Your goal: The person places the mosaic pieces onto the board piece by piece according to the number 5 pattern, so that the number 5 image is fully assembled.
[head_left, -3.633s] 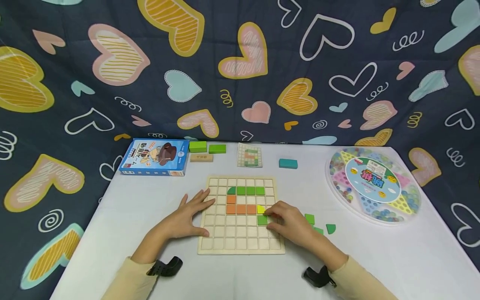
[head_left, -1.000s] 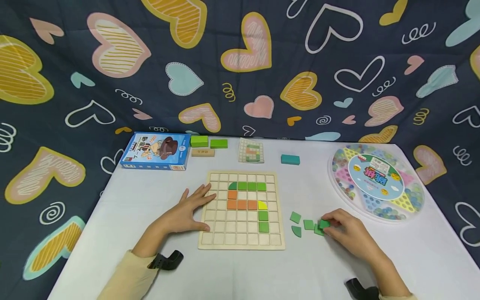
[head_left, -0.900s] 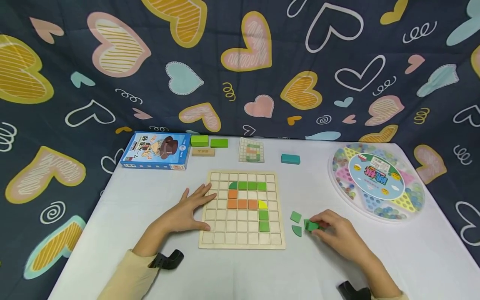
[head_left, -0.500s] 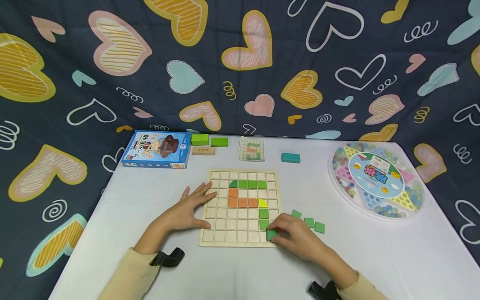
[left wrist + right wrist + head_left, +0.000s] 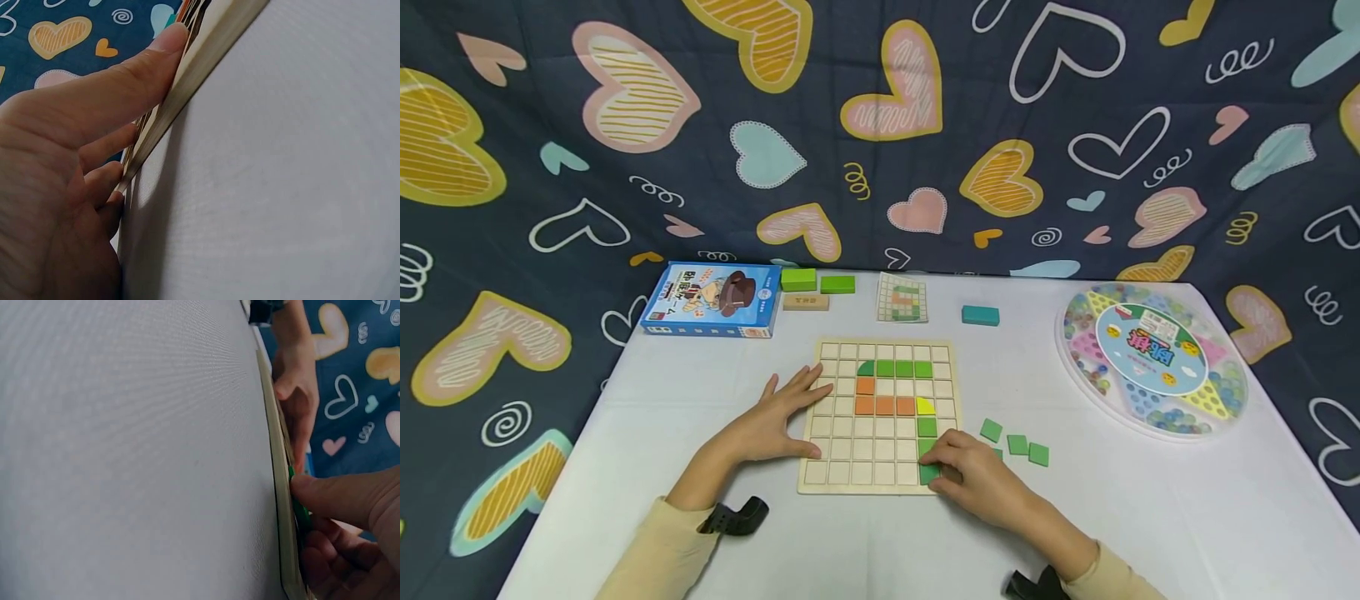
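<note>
A pale wooden grid board lies on the white table. My left hand rests on its left edge with fingers spread; in the left wrist view the thumb lies on the rim. My right hand pinches a green tile at a bottom-row cell, beneath a column of green tiles; the fingers partly cover it. The right wrist view shows this green tile edge-on against the thumb. A yellow piece, orange tiles, a row of green tiles and a dark green rounded piece fill other cells.
Several loose green tiles lie right of the board, one partly behind the right hand. Behind it stand a blue box, green blocks, a wooden block, a pattern card and a teal block. A round marble game sits at right.
My right hand has carried a green tile from the loose group leftward to the board's bottom row. Before that, another green tile joined the column. The left hand stays in place.
</note>
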The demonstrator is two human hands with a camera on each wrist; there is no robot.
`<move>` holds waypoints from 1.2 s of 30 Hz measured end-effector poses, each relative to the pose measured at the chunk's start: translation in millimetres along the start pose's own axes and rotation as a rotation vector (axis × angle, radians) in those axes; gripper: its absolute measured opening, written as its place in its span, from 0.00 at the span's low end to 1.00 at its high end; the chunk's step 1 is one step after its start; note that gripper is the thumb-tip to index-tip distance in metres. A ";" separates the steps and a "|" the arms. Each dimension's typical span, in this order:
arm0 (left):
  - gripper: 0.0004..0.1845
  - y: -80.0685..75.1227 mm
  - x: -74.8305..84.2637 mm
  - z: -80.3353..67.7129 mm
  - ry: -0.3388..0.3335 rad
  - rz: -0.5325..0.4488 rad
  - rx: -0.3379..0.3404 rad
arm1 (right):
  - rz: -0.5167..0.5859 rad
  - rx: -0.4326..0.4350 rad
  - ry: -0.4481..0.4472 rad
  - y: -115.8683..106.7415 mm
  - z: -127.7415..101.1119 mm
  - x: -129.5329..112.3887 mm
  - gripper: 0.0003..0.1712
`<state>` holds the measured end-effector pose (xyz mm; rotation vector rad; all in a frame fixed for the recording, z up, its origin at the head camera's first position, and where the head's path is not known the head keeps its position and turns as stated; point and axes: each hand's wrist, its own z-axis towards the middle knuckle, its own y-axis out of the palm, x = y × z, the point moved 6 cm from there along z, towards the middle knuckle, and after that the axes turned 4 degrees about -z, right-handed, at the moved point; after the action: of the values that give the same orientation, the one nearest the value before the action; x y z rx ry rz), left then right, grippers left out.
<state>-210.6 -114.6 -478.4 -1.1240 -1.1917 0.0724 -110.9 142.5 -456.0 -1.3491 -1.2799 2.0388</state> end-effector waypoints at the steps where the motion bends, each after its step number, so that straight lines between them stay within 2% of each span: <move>1: 0.53 0.0 0.1 -0.1 0.000 0.000 0.000 | 0.004 0.001 0.002 0.1 -0.2 0.1 0.15; 9: 0.53 -0.6 0.0 -1.2 0.002 -0.005 0.012 | 0.028 0.012 0.016 -1.5 -3.5 0.6 0.17; 16: 0.53 -0.8 1.9 -3.4 0.007 -0.002 0.001 | 0.073 0.109 0.037 -17.1 -14.3 8.8 0.16; 19: 0.53 -0.6 0.7 -5.0 -0.001 0.001 0.000 | 0.056 0.151 0.099 -33.2 -26.6 25.4 0.19; 22: 0.53 -0.2 -1.0 -6.2 -0.005 0.003 0.002 | -0.025 0.177 0.193 -51.4 -43.5 50.0 0.22; 24: 0.53 0.0 -1.7 -6.4 -0.003 0.006 0.002 | -0.086 0.176 0.262 -61.8 -55.8 67.3 0.24; 27: 0.53 -0.5 -1.3 -6.1 0.002 0.006 -0.003 | -0.134 0.152 0.316 -70.5 -69.0 86.0 0.20; 31: 0.53 -1.6 0.6 -4.0 0.001 0.003 -0.006 | -0.165 0.150 0.303 -74.8 -71.3 92.1 0.15; 36: 0.53 -1.5 1.7 -1.5 0.005 0.003 -0.002 | -0.239 0.254 0.222 -80.4 -56.3 67.6 0.11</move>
<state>-209.5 -115.4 -476.1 -1.1266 -1.1862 0.0705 -106.5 258.9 -430.6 -1.2036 -0.9951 1.7648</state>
